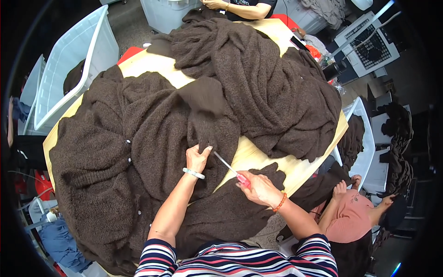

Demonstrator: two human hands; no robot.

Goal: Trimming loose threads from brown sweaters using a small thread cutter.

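Observation:
Dark brown knitted garments are heaped across the table. My left hand (197,158), with a pale bangle on the wrist, pinches the hanging edge of a brown knit piece (203,124) near the middle. My right hand (262,188), wearing an orange bead bracelet, is closed round the pink handle of a slim tool (225,161). Its long thin metal shaft points up and left, its tip close to the left thumb and the pinched knit. What shape the tip has is too small to tell. Small shiny buttons (129,160) show on the garment to the left.
The yellow tabletop (295,171) shows between the heaps. A white bin (99,51) stands at the far left, another bin (369,152) at the right. One person (249,10) is across the table; another person (353,217) handles brown cloth close on my right.

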